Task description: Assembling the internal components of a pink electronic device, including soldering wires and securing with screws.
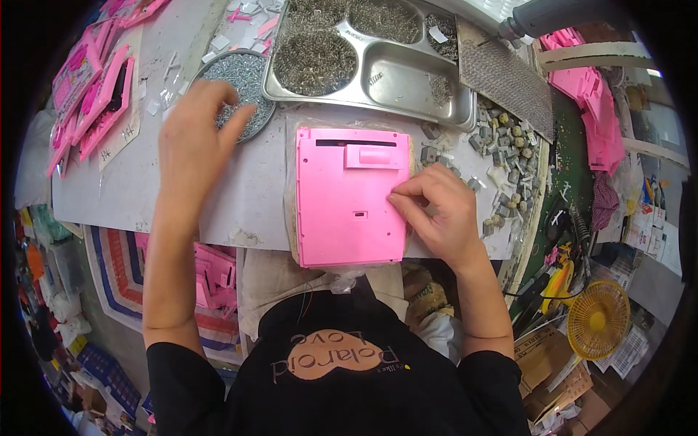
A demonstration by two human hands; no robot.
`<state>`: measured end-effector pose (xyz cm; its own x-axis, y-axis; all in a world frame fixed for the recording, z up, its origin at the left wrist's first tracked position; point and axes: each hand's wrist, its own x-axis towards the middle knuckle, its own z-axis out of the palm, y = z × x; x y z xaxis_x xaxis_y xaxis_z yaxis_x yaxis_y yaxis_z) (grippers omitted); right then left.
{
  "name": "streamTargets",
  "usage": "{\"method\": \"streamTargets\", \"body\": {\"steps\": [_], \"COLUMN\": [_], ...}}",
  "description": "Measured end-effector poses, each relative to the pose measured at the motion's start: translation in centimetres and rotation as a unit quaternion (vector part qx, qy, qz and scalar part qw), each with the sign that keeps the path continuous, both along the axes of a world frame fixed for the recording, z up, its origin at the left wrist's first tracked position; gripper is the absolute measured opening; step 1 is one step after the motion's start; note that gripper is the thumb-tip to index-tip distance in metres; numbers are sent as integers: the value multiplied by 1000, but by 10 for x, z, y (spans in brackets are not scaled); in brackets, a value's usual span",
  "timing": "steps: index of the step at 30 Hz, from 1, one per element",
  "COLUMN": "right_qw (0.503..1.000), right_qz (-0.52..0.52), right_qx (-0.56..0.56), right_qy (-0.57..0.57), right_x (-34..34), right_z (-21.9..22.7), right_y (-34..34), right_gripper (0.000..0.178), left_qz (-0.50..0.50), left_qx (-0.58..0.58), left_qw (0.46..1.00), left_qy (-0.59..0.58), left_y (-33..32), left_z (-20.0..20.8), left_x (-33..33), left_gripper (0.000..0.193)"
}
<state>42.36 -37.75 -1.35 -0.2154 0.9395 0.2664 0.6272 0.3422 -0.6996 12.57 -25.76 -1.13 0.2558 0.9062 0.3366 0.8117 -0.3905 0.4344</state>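
Likely picking, the left hand [195, 131] is hovering, fingers parted, over tiny silvery parts [246, 73] in a round metal dish [266, 125]; the right hand [440, 214] is pinching, contents unclear, at the rectangular pink plastic housing [334, 196] on the grey counter [243, 203]. Picking one is calling for precision.

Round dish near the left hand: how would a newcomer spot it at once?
At the far side of the pale table, find the large metal tray with compartments. Just left of it, partly behind the left hand, sits the dish. Unlike the tray, it is round and holds small silvery pieces, not brownish ones.
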Motion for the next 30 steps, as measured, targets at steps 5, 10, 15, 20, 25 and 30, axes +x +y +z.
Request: {"method": "streamTargets", "body": {"steps": [5,10,15,20,25,30], "right_qw": [997,991,995,992,991,992], "right_qz": [1,-8,-7,-45,-69,-65], "right_qx": [-77,-127,-85,-66,-59,-48], "right_qy": [26,49,60,95,102,95], "right_x": [0,1,7,16,31,34], "right_z": [4,2,-2,2,2,7], "right_y": [2,3,0,-7,-19,-15], "right_gripper": [14,16,16,15,15,13], "left_qz": [-41,-7,-168,-307,-339,-300], "left_qx": [-19,-25,-31,-59,-36,-63], "left_qw": [996,999,977,946,940,951], "left_qy": [75,-27,-130,-84,-6,-35], "left_y": [15,15,-44,-99,-105,-108], "left_z": [-28,-18,1,5,0,7], "left_x": [-31,-27,35,84,88,85], "left_gripper": [13,10,7,15,19,29]}}
